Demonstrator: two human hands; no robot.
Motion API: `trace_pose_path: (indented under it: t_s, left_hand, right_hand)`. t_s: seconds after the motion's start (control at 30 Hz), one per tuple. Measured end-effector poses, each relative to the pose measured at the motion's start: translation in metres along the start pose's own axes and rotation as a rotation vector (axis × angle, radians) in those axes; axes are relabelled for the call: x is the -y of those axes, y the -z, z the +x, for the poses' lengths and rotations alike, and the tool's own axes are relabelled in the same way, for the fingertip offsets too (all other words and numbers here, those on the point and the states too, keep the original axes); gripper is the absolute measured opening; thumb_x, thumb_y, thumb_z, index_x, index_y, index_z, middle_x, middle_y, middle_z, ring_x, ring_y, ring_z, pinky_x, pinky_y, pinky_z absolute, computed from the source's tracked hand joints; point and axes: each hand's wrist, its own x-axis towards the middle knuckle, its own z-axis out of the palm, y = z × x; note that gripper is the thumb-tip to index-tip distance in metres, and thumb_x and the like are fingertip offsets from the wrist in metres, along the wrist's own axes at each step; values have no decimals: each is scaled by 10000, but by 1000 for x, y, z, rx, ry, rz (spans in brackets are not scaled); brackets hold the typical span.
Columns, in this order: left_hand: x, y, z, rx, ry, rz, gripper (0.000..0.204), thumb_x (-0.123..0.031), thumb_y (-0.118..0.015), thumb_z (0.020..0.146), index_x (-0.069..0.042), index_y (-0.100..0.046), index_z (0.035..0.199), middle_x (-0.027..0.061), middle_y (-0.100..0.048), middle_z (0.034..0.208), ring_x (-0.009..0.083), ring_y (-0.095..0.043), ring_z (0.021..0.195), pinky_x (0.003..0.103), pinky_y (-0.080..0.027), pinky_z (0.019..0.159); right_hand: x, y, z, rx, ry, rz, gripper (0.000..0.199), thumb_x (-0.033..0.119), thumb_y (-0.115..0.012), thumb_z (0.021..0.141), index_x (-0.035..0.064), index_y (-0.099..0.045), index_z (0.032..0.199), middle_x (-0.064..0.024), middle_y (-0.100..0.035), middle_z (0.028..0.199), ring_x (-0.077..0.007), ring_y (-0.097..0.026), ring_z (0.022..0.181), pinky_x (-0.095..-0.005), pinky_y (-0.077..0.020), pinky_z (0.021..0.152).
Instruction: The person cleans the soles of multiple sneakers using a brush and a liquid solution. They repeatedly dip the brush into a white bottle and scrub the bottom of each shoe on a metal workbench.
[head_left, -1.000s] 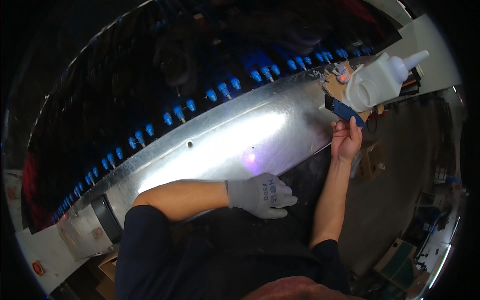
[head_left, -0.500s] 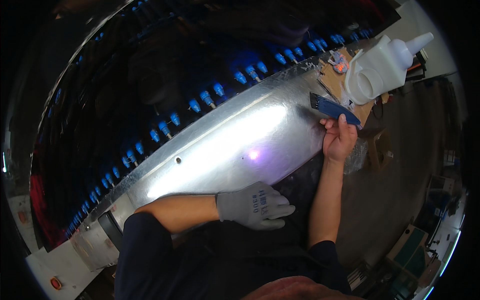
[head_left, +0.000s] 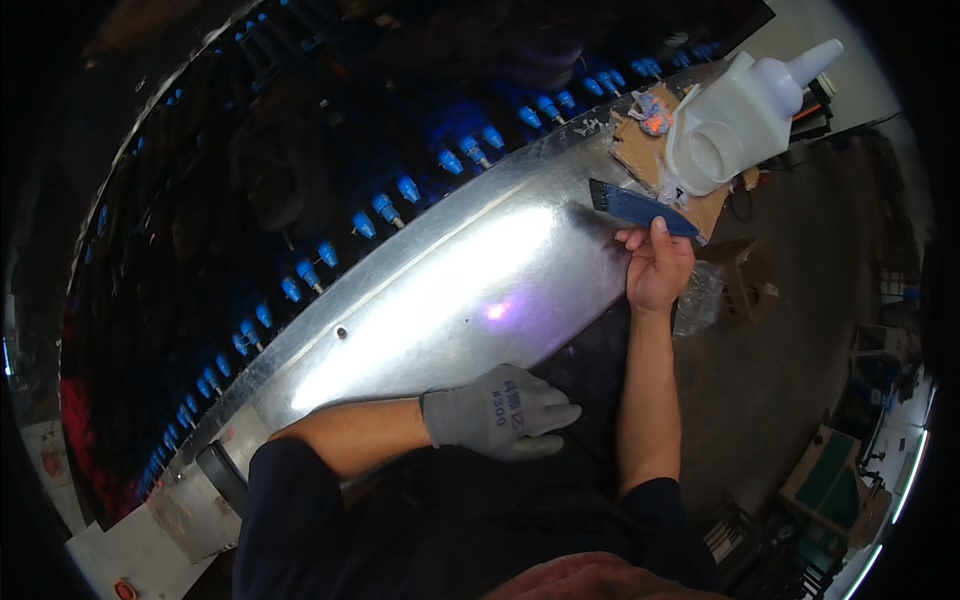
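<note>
A grey knit glove covers the left hand (head_left: pixel 505 410); the right hand (head_left: pixel 657 268) is bare; dark sleeves pushed up.

The left hand (head_left: pixel 505 412) wears a grey knit glove and lies palm down, fingers together and stretched toward the right, with the bare forearm running back to a dark rolled sleeve. The right hand (head_left: pixel 657 265) is bare, raised at the end of a nearly straight forearm, thumb up and fingers curled, apparently pinching something, though the grip is partly hidden.
</note>
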Motion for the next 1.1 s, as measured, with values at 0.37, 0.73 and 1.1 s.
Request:
trace_pose_path:
  t_s: [0.37, 0.73, 1.1]
  left_hand:
    - [-1, 5, 4, -6, -13, 50, 420, -284, -716, 937, 32, -657, 1208, 146, -717, 984, 299, -714, 799, 378, -577, 685]
    - [2, 7, 7, -31, -86, 27, 414, -255, -755, 907, 39, -665, 1185, 137, -708, 930, 264, -694, 716, 356, -549, 622]
    - [-2, 10, 16, -61, -94, 13, 409, -246, -770, 877, 30, -683, 1167, 148, -718, 947, 251, -689, 706, 339, -546, 611]
  right_hand:
    - [-5, -5, -2, -50, 38, -42, 109, 87, -591, 1041, -3, -638, 1001, -88, -654, 808, -165, -608, 676, -401, -581, 716]
    - [17, 6, -2, -17, -111, 76, 146, 101, -570, 1042, -6, -664, 1009, -110, -668, 802, -207, -619, 673, -446, -584, 741]
    - [32, 71, -3, 57, -30, 407, 226, 156, -524, 1047, 14, -617, 1196, -111, -698, 1018, -203, -602, 776, -428, -525, 803]
